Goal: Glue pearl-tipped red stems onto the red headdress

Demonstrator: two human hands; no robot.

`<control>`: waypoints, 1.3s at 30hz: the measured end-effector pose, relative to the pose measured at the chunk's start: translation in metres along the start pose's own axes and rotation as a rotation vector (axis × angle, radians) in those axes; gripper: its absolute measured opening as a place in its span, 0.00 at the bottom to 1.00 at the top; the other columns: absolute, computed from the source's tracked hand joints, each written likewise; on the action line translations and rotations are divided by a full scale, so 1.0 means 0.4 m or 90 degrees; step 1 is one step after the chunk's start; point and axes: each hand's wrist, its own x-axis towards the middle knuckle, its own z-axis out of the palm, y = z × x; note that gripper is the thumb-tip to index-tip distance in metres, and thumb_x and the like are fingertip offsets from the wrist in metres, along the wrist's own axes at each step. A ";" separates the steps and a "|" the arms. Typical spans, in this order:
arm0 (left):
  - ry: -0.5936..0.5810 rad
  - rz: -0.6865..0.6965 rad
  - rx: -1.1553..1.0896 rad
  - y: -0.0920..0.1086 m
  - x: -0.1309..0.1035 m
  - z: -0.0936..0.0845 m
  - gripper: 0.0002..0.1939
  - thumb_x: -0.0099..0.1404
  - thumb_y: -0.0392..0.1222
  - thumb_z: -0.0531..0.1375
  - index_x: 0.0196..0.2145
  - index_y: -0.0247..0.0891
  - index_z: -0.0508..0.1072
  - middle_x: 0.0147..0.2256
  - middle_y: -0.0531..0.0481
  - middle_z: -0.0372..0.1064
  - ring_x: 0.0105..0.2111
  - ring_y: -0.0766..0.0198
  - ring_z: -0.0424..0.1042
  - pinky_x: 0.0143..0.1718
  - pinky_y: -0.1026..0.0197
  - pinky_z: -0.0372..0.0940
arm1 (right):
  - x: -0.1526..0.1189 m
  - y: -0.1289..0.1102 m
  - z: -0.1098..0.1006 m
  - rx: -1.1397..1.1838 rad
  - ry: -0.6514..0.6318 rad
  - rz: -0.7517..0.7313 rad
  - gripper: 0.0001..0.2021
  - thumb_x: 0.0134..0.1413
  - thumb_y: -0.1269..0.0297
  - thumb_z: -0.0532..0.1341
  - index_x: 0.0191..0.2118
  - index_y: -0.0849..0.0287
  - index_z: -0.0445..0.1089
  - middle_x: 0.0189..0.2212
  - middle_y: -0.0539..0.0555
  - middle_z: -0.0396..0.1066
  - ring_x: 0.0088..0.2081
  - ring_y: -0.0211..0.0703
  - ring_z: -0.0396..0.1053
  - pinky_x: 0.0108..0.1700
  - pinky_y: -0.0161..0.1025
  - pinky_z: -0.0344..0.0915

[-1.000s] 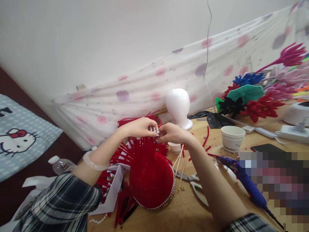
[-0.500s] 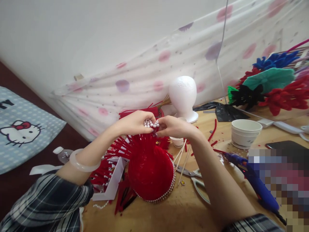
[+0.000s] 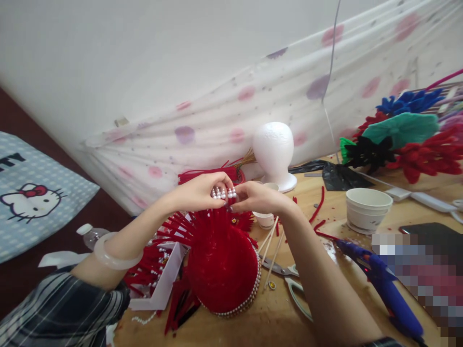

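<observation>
A round red velvet headpiece (image 3: 222, 274) with a string of pearls along its edge rests on the table in front of me. Red strips fan out from its far side. My left hand (image 3: 200, 192) curls around several of these strips, and their white pearl tips (image 3: 218, 193) show between thumb and fingers. From the other side, the fingers of my right hand (image 3: 255, 198) pinch at the same pearl-tipped strips. Both sets of fingertips nearly meet, so the exact grip is partly hidden. Below the hands a small yellow gem (image 3: 234, 221) sits among the strips.
A white box (image 3: 168, 284) of red pearl-tipped pieces stands left. To the right lie scissors (image 3: 280, 267), wooden sticks (image 3: 268, 236) and a blue glue gun (image 3: 383, 284). Behind are a white foam head (image 3: 274, 152), a paper cup (image 3: 368, 207) and fuzzy flowers (image 3: 401, 125).
The pearl tips in my fingers have gone from a loose bunch to a more even row. My hands sit slightly lower in view, and the headpiece appears a little lower and further left.
</observation>
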 end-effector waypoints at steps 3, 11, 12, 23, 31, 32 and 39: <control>-0.001 0.016 0.008 0.001 0.003 -0.004 0.15 0.53 0.32 0.58 0.40 0.36 0.71 0.37 0.51 0.73 0.36 0.64 0.71 0.38 0.62 0.64 | -0.008 -0.001 -0.006 -0.011 0.004 0.013 0.04 0.46 0.66 0.63 0.28 0.60 0.69 0.22 0.46 0.66 0.25 0.34 0.61 0.28 0.33 0.57; 0.019 0.016 0.073 0.019 0.007 0.004 0.13 0.53 0.34 0.59 0.39 0.35 0.72 0.36 0.50 0.73 0.36 0.62 0.71 0.37 0.61 0.64 | -0.008 -0.022 -0.001 -0.102 0.015 0.056 0.05 0.44 0.65 0.65 0.25 0.60 0.70 0.20 0.46 0.64 0.25 0.35 0.60 0.28 0.34 0.56; 0.018 0.018 0.078 0.019 0.008 0.003 0.14 0.53 0.34 0.59 0.40 0.35 0.71 0.37 0.49 0.73 0.36 0.62 0.71 0.37 0.61 0.64 | -0.007 -0.024 0.001 -0.109 0.020 0.055 0.06 0.44 0.65 0.65 0.24 0.60 0.69 0.19 0.46 0.63 0.25 0.35 0.60 0.27 0.34 0.55; -0.005 0.009 0.115 0.041 -0.002 -0.004 0.20 0.52 0.32 0.56 0.44 0.35 0.71 0.41 0.47 0.74 0.38 0.61 0.72 0.39 0.61 0.64 | -0.001 -0.025 0.014 -0.143 0.034 0.053 0.08 0.44 0.65 0.62 0.21 0.59 0.63 0.19 0.46 0.61 0.24 0.35 0.60 0.26 0.34 0.53; 0.000 0.004 0.134 0.061 -0.007 0.003 0.17 0.57 0.37 0.57 0.45 0.34 0.72 0.41 0.46 0.74 0.38 0.61 0.72 0.38 0.61 0.63 | -0.008 -0.029 0.007 -0.133 0.034 0.094 0.08 0.42 0.65 0.61 0.21 0.58 0.61 0.19 0.46 0.61 0.24 0.35 0.59 0.24 0.35 0.51; 0.000 0.003 0.142 0.062 -0.005 0.004 0.17 0.57 0.36 0.56 0.45 0.34 0.72 0.40 0.46 0.74 0.38 0.61 0.72 0.38 0.61 0.63 | -0.008 -0.030 0.007 -0.133 0.035 0.097 0.07 0.42 0.66 0.61 0.21 0.58 0.61 0.19 0.46 0.61 0.23 0.34 0.59 0.24 0.35 0.51; -0.002 0.002 0.147 0.065 -0.007 0.000 0.22 0.53 0.31 0.54 0.46 0.34 0.71 0.42 0.46 0.74 0.40 0.59 0.72 0.41 0.59 0.64 | -0.008 -0.037 0.006 -0.144 0.043 0.101 0.08 0.40 0.66 0.62 0.19 0.58 0.61 0.17 0.45 0.60 0.22 0.33 0.58 0.22 0.34 0.50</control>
